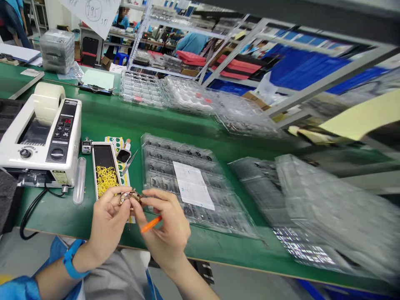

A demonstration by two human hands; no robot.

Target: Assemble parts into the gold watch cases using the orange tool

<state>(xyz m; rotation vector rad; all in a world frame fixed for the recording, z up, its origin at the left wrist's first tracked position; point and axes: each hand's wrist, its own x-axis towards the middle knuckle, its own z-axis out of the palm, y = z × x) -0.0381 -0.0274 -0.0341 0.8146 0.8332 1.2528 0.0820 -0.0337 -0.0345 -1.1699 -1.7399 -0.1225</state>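
Note:
Near the front of the green bench, a small coppery, shiny part with a rounded outline [135,195] is held between both hands; its exact kind is partly hidden by fingers. My left hand [108,223] pinches its left side, a blue band around the wrist. On the other side, my right hand [170,227] has thumb and fingertips closed on the part. An orange stick-like tool [151,223] lies across the right palm. Just beyond the hands stands a narrow white box [95,166] with many small yellow rings [106,180]. A watch with a dark face [123,156] and tweezers [129,162] lie beside it.
A white tape dispenser [67,137] stands at left, with a clear tube [79,180] beside it. A clear compartment tray with a paper [193,185] lies right of my hands. More clear trays [331,200] are at far right. Shelving [137,37] and several people are behind.

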